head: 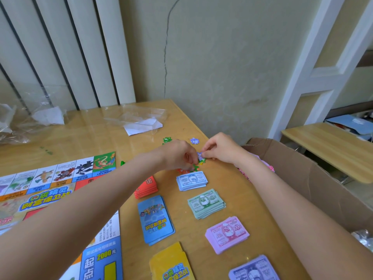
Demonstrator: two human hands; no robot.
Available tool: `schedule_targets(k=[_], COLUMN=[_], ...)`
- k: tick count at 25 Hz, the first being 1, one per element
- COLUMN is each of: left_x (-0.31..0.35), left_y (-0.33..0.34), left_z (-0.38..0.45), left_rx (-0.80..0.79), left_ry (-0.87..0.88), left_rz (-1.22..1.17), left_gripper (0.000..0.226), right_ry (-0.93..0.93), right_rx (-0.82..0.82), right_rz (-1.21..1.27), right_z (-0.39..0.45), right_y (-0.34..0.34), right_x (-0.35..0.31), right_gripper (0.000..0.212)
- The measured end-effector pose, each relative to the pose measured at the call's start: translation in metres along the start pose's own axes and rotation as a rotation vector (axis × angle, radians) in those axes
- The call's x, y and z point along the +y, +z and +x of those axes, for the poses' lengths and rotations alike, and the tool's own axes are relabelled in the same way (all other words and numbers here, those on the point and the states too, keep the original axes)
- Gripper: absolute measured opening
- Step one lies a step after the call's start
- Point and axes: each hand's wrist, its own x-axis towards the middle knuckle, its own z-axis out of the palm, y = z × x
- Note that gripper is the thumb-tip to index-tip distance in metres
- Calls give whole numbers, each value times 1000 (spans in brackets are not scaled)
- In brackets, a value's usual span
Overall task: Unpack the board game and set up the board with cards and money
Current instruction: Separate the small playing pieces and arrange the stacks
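Both hands meet at the far side of the wooden counter [201, 229], close to its right edge. The left hand [178, 154] and the right hand [221, 147] each pinch with curled fingertips a small purple star-shaped token [199, 155] held between them. Just under it lie a yellow-green token [202, 161] and a green one [195, 167], touching the counter. At 12 o'clock from the hands rest one more green token [167, 140] and one more purple token [194, 140], apart from each other.

The game board [60, 190] lies flat at 8 o'clock from the hands, partly under the left forearm. Beside its right edge there are three card piles in a line toward the viewer: red cards [148, 188], blue cards [155, 219], yellow cards [171, 263]. To the right of them, at 6 o'clock from the hands, stand four piles of paper money: blue 500 notes [191, 180], green 2000 notes [206, 203], pink 1000 notes [227, 234] and purple notes [253, 269] at the lower frame edge.

Clear plastic wrap with white paper [144, 123] lies at 11 o'clock, far on the counter. An open cardboard box [302, 174] stands at 3 o'clock, just beside the counter.
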Motion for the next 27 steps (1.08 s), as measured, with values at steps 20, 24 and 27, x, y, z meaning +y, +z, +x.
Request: schedule_targets(k=[20, 24, 27], left_x=[-13, -9, -11], left_y=[6, -5, -14], left_z=[0, -5, -9], left_rx=[-1, 18, 102], left_ry=[-29, -97, -154], left_rz=[-333, -512, -538], left_gripper=[13, 16, 15], right_ry=[65, -37, -40], right_rx=[-45, -247, -246], right_rz=[-50, -219, -163], right_z=[20, 1, 3], right_y=[-9, -15, -12], right_x=[-15, -18, -15], right_gripper=[14, 19, 16])
